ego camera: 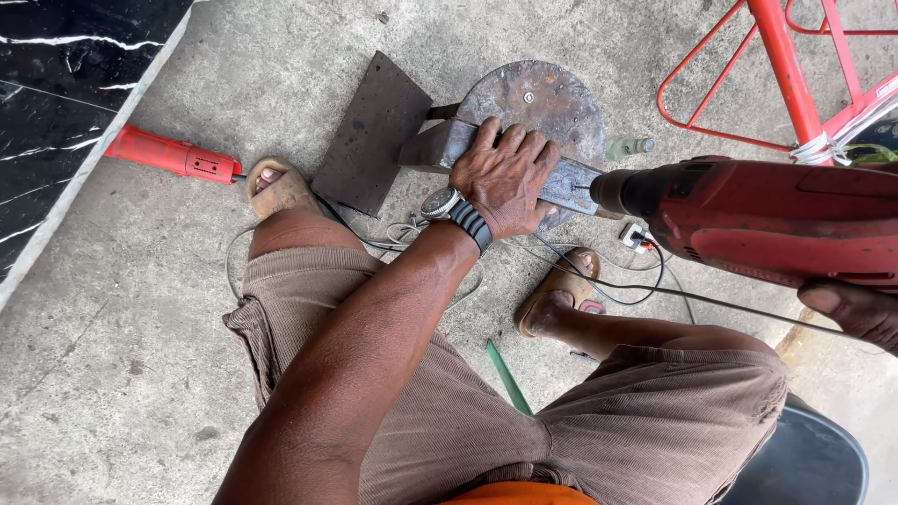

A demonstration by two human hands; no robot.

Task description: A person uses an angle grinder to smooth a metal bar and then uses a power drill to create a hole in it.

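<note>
Seated worker drilling a steel piece on a concrete floor (122, 374), seen from above. The left hand (505, 178) lies palm-down, fingers closed over a grey rectangular steel bar (440, 145), pressing it flat onto a rusty round steel disc (543, 98) that rests on the floor between the worker's feet. The right hand (856, 313), at the right edge of the view, grips the underside of a red electric power drill (767, 220); the hands are well apart. The drill's black chuck (617, 192) points at the bar's right end, its bit meeting the metal just beside the left hand's fingers. No finished hole can be made out, so drilling appears to be under way rather than complete. A dark rusty rectangular steel plate (369, 131) lies just left of the disc. A red angle grinder (173, 156) lies near the left foot, beside a black marble slab (56, 103). A red tubular metal frame (795, 75) stands at the upper right.
</note>
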